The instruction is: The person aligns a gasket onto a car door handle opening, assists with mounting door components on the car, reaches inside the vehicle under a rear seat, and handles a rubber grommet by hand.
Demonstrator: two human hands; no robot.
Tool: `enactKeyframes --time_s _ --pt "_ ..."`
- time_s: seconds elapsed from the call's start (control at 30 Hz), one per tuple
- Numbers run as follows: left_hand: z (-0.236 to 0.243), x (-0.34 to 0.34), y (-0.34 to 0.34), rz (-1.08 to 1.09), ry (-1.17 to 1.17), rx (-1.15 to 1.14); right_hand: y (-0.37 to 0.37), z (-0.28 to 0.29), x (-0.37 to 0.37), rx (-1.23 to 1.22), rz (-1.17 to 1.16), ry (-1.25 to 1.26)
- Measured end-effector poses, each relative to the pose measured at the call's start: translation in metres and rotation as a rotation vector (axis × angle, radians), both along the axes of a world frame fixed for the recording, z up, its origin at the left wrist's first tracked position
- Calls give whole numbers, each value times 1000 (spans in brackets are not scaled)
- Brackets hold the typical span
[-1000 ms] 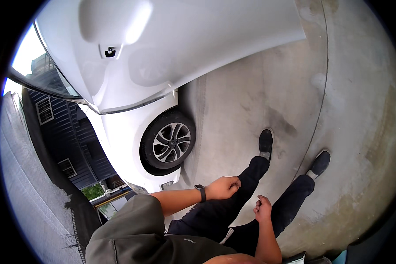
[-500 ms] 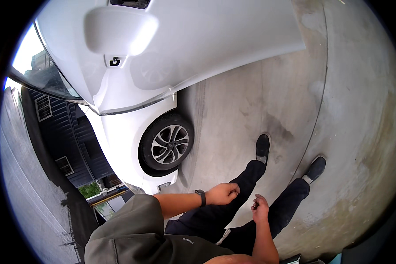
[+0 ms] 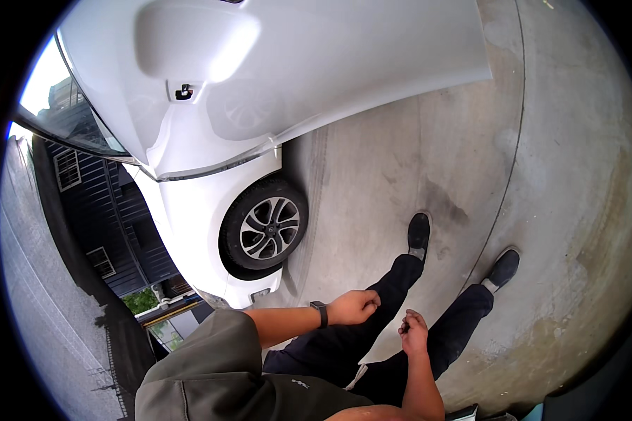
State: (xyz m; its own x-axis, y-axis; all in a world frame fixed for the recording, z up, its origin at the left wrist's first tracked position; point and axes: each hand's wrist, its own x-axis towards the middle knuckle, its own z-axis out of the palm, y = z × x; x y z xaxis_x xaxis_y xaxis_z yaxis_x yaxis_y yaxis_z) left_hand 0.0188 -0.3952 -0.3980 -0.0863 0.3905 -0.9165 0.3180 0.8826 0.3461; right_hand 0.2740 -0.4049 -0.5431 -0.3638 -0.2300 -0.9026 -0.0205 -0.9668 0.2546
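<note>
My left hand (image 3: 354,306), with a dark watch (image 3: 319,314) on its wrist, is held in front of my body with the fingers curled in. What it holds, if anything, is hidden. To its right and a little lower, my right hand (image 3: 414,332) has bent fingers drawn together. A small dark patch shows at its fingertips, too small to name. The hands are apart, and neither touches the white car (image 3: 182,231) on the left. That car's front wheel (image 3: 270,228), a black tyre on a silver-spoked rim, stands beyond my left hand.
A large pale car panel (image 3: 344,63) spans the top, its edge jutting out over the concrete floor (image 3: 372,168). My dark shoes (image 3: 419,233) stand on the concrete, near a long floor seam (image 3: 509,186). A dark ribbed wall (image 3: 112,217) lies beyond the car at left.
The panel and wheel sit very slightly differently in the picture. Both hands keep nearly the same place and the same curled shape.
</note>
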Motion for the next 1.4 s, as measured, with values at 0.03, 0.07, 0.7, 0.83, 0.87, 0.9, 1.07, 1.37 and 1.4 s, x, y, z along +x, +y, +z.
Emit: enactKeyframes --time_s 0.03,0.07,0.7,0.83,0.87,0.9,1.07,1.37,1.4 --pt "0 0 -1 6 -6 1 0 0 0 1 0 8" --pt "-1 1 -1 5 -6 2 0 0 0 2 0 8" --pt "-2 12 -13 14 0 -12 6 8 -2 -22 65 -7" --pt "-3 14 -16 13 -3 -8 3 7 -1 -19 64 1" --pt "-3 14 -16 12 -3 -8 3 7 -1 -19 63 1" --pt "-3 14 -16 12 -2 -8 2 7 -1 -19 63 7" --pt "-1 17 -17 10 5 2 6 10 -2 -13 74 17" --pt "19 22 -22 49 46 100 24 23 0 59 113 43" --pt "22 22 -23 78 60 106 28 26 -2 69 122 51"
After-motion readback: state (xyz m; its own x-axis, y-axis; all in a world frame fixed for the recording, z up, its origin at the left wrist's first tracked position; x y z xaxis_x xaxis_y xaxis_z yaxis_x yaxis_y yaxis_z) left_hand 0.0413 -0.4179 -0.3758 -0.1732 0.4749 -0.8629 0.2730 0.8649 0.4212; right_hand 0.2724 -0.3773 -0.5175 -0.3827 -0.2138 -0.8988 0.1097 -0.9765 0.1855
